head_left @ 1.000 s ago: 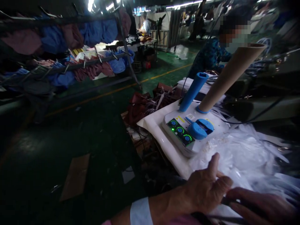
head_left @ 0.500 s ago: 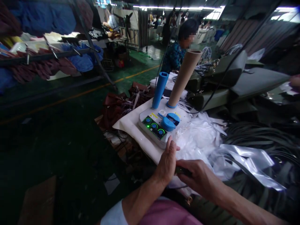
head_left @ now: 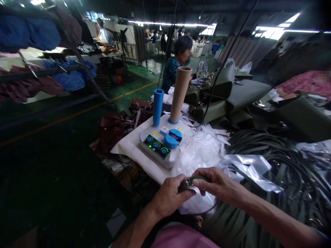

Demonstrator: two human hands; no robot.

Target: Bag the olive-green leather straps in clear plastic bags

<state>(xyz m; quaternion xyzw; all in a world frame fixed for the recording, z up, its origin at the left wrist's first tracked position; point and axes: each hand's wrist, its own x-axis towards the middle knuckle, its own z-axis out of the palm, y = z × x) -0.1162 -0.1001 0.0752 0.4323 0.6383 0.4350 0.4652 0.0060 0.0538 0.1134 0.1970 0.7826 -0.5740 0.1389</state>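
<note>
A coiled dark green strap (head_left: pixel 188 183) is between my two hands, low in front of me; a small shiny spot shows on it. My left hand (head_left: pixel 169 193) grips its left side with the thumb on top. My right hand (head_left: pixel 216 182) pinches the other side, its fingers curled over the top. Just behind the hands lies a heap of clear plastic bags (head_left: pixel 204 151). Beyond the left hand stands a pale machine (head_left: pixel 144 146) with lit green dials, a blue tape head (head_left: pixel 172 138), a blue post (head_left: pixel 158 107) and a cardboard tube (head_left: pixel 181 93).
Many dark green straps (head_left: pixel 287 172) are piled at the right, with a shiny plastic strip (head_left: pixel 248 168) over them. Green bags (head_left: pixel 240 93) lie behind. A co-worker (head_left: pixel 172 69) sits beyond the machine, another person (head_left: pixel 302 84) at far right. Brown items (head_left: pixel 111 127) lie left of the machine.
My left hand has gone from stretched fingers beside the strap to gripping it. The strap now sits between both hands. The view has turned right, shifting the machine leftward.
</note>
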